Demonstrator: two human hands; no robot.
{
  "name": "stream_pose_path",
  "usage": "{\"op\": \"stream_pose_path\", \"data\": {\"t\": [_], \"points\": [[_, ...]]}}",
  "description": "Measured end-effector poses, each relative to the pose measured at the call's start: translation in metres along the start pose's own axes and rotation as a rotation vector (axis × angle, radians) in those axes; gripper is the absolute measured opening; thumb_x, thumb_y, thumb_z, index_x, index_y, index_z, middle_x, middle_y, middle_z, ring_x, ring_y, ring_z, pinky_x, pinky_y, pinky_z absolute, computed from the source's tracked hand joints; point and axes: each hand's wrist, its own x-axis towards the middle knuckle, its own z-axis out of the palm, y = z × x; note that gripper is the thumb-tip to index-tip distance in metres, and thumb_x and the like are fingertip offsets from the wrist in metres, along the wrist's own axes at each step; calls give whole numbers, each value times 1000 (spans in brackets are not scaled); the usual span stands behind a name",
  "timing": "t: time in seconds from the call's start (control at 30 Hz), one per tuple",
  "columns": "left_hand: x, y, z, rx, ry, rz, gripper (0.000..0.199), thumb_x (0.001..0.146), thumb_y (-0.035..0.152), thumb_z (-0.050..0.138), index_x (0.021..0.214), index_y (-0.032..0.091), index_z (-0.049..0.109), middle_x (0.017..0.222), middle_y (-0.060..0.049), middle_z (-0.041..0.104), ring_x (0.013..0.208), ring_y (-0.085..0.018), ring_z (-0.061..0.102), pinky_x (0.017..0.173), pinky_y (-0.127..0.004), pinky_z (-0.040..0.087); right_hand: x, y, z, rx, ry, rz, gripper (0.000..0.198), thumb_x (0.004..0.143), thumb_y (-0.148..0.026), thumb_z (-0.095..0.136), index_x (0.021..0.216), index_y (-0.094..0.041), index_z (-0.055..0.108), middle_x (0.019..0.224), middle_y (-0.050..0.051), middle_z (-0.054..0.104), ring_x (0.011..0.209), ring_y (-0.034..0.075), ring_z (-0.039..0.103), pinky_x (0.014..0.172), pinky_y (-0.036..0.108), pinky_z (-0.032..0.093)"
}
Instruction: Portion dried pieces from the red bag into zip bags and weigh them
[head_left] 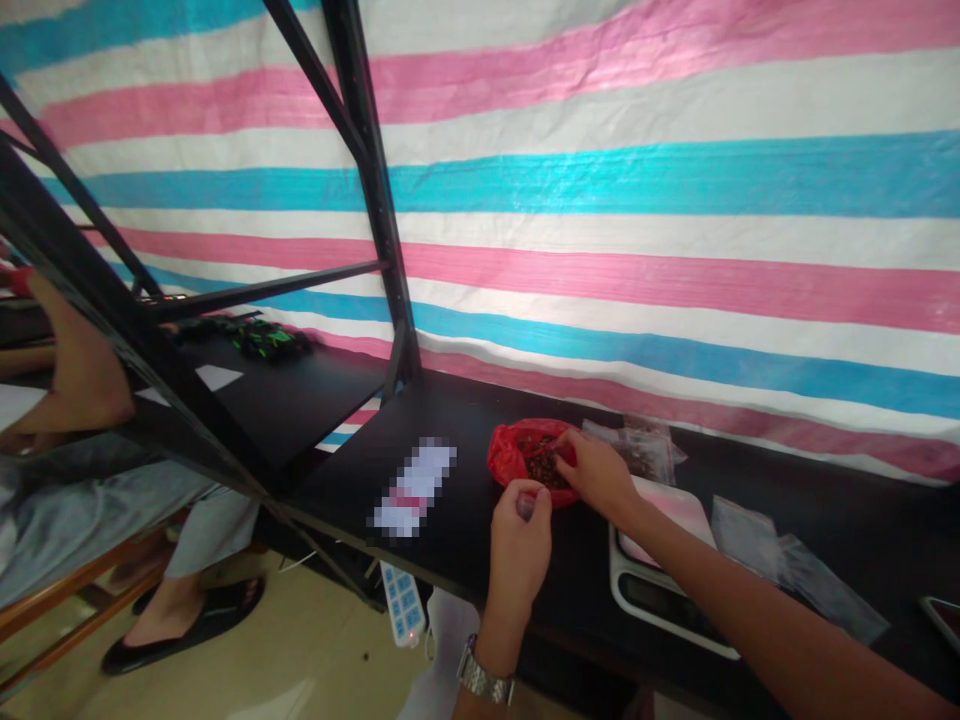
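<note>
A red plastic bag [512,447], its mouth spread wide, sits on the black table and holds many small dark brown dried pieces [541,462]. My right hand [596,472] reaches over the bag's right side, thumb and fingers pinched together at the pieces; what is between the fingertips is too small to make out. At the bag's near edge, my left hand [521,530] is closed with its fingers curled in, and anything inside it is hidden. Under my right forearm lies a white kitchen scale [626,590] with a pale pink top and a dark display.
Clear zip bags [750,540] lie right of the scale; filled ones [649,450] lie behind it. A blurred paper [416,490] is to the left. Black frame posts [375,200] divide the tables. A seated person [82,370] is at far left. A power strip [403,603] hangs below.
</note>
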Motion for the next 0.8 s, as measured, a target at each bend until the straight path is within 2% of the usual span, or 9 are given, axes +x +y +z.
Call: {"op": "stream_pose_path", "data": {"t": [0.17,0.3,0.4,0.63,0.8], "points": [[11,-4,-3,-188,64,-31,25,81,43,72,84,18,69,69,3,57,64,-13,52,62,-24,39,0,-9,2,94,-47,-48,14,90,-21,69,103,-21,74,106,9,80,102,27,73,85,33,47],[14,-9,0,-417,66,-31,29,80,44,78,88,19,68,73,4,59,65,-10,51,61,-21,39,-1,-9,8,244,-79,-41,9,87,-20,71,95,-22,75,99,4,81,95,23,75,85,31,49],[15,-11,1,-509,77,-33,30,80,44,80,89,19,66,75,4,58,66,-9,51,63,-20,41,-3,-5,12,373,-92,-5,9,86,-19,70,92,-21,75,99,3,81,94,20,75,87,29,50],[17,-9,-2,-574,55,-16,30,79,43,82,89,21,64,76,5,57,66,-8,52,67,-19,45,-3,4,12,628,-141,197,8,80,-24,69,83,-19,75,78,2,77,75,19,71,69,27,50],[18,-5,-16,-368,32,-12,34,80,50,79,92,20,66,84,2,61,75,-11,58,72,-22,51,-7,9,0,795,-186,302,16,84,-29,64,85,-17,74,78,3,77,65,14,62,61,25,44]]}}
